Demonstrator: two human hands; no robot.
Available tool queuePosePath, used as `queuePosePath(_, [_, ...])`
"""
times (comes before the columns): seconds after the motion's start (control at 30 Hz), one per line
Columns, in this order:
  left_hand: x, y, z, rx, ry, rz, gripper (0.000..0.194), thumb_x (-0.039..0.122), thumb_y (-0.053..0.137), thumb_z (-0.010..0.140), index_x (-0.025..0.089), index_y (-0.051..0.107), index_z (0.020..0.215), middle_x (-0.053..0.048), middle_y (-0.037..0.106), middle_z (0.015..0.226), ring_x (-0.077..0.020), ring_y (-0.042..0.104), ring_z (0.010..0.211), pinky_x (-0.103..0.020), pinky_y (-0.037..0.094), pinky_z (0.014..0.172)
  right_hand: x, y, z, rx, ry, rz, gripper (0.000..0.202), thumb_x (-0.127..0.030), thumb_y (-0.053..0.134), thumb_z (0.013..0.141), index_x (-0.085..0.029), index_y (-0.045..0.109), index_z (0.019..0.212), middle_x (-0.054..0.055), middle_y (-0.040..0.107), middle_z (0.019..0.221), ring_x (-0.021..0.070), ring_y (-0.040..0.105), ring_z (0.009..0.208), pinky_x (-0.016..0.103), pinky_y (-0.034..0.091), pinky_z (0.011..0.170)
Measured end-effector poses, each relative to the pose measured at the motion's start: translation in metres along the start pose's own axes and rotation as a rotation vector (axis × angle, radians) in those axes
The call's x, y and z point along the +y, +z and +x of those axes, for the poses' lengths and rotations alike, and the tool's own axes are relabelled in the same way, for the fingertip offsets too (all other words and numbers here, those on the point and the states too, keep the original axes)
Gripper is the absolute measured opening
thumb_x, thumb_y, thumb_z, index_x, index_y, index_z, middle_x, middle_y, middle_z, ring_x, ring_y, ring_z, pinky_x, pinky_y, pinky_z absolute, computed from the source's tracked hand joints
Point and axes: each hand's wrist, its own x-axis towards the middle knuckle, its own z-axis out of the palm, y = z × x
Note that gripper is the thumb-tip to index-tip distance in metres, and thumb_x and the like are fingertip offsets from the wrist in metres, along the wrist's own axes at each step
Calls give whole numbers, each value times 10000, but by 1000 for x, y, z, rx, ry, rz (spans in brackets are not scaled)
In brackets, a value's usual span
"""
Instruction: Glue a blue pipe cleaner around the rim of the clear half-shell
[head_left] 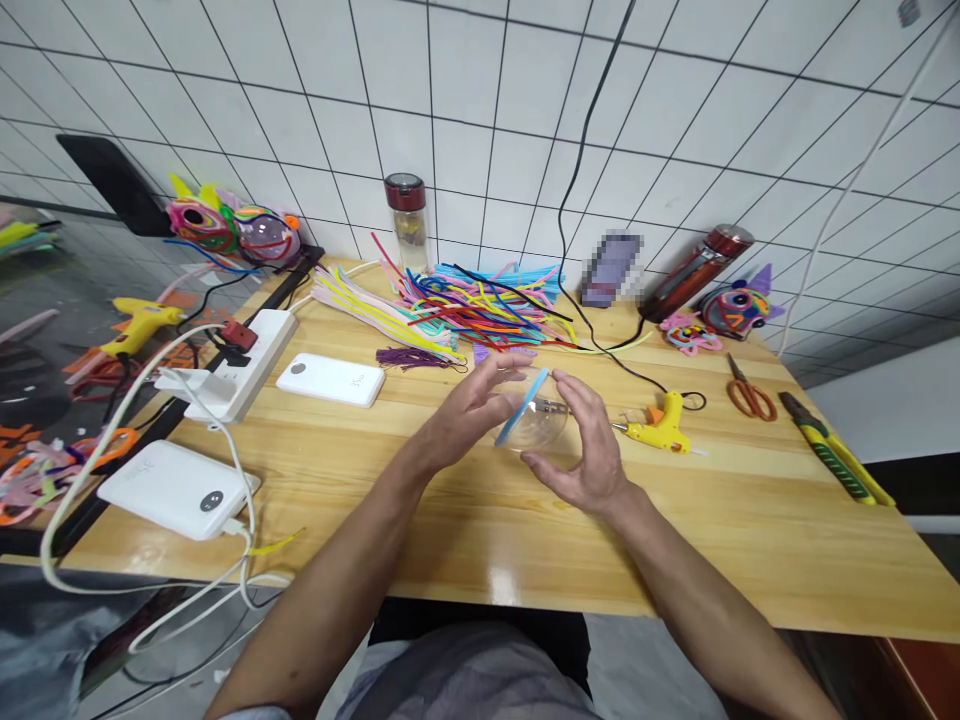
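A clear, round plastic piece [541,430] is held between my two hands above the wooden table, with a light blue strip [523,407] running slantwise around it. My left hand [478,408] curves round its left side, thumb near the blue strip. My right hand [586,440] grips the right side, fingers on top and thumb below. A yellow glue gun [664,428] lies just right of my right hand. Behind my hands is a pile of colourful pipe cleaners [487,305].
White power banks [330,380] and a power strip [251,365] with cables lie left. Scissors [750,397] and green-yellow pliers [832,450] lie right. A glass bottle [410,225], a dark red flask [697,272] and decorated figures [739,308] stand near the tiled wall.
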Motion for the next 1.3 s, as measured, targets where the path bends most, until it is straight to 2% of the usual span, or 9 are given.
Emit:
queuePosePath(0.17, [-2, 0, 0, -6, -10, 37, 608, 586, 738, 972, 238, 600, 1452, -146, 550, 1702, -401, 551, 1551, -540, 492, 1245, 1, 0, 0, 13, 0, 28, 978, -382, 829, 948, -240, 324, 1773, 243, 608, 1620, 440, 640, 1461, 671, 608, 1135])
queuePosePath(0.3, [-2, -1, -1, -27, 8, 11, 626, 586, 723, 984, 247, 611, 1497, -132, 562, 1697, -397, 533, 1578, -567, 441, 1304, 1, -1, 0, 21, 25, 41, 947, -408, 816, 952, -236, 356, 1762, 241, 617, 1609, 440, 644, 1452, 673, 608, 1133])
queuePosePath(0.47, [0, -1, -2, -74, 4, -14, 734, 593, 788, 948, 274, 575, 1574, -142, 498, 1755, -413, 466, 1632, -588, 454, 1294, 2, -1, 0, 26, 28, 48, 937, -418, 805, 957, -249, 356, 1762, 234, 611, 1619, 442, 634, 1467, 687, 598, 1145])
queuePosePath(0.7, [3, -3, -2, -96, -9, 8, 780, 629, 798, 936, 304, 573, 1609, -133, 481, 1767, -423, 425, 1655, -594, 455, 1288, 4, -1, -3, 20, 81, 98, 935, -436, 796, 959, -266, 351, 1764, 226, 589, 1644, 442, 616, 1490, 696, 597, 1151])
queuePosePath(0.83, [2, -8, -1, -150, -13, -17, 812, 626, 813, 921, 328, 565, 1634, -118, 440, 1797, -439, 392, 1667, -606, 452, 1285, 6, -1, -4, 2, 125, 127, 905, -493, 764, 984, -277, 353, 1761, 221, 583, 1650, 441, 600, 1510, 681, 616, 1129])
queuePosePath(0.97, [0, -9, -1, -133, -59, 15, 833, 611, 821, 924, 359, 530, 1662, -113, 396, 1825, -452, 403, 1647, -601, 498, 1230, 7, -1, -5, 2, 156, 162, 869, -569, 717, 1015, -264, 368, 1749, 223, 592, 1637, 425, 620, 1493, 632, 645, 1102])
queuePosePath(1.1, [1, -4, 0, -80, -78, 35, 821, 627, 794, 947, 345, 512, 1663, -121, 445, 1792, -434, 420, 1641, -583, 478, 1249, 6, -1, -5, -9, 234, 194, 854, -620, 684, 1030, -240, 379, 1732, 226, 606, 1629, 412, 636, 1490, 620, 635, 1128])
queuePosePath(1.3, [-4, -1, 2, -14, -26, 45, 731, 641, 727, 981, 271, 562, 1589, -137, 577, 1681, -398, 552, 1536, -520, 509, 1211, -2, -1, 0, -56, 345, 194, 854, -613, 727, 1014, -252, 395, 1713, 217, 613, 1635, 407, 653, 1475, 625, 617, 1153])
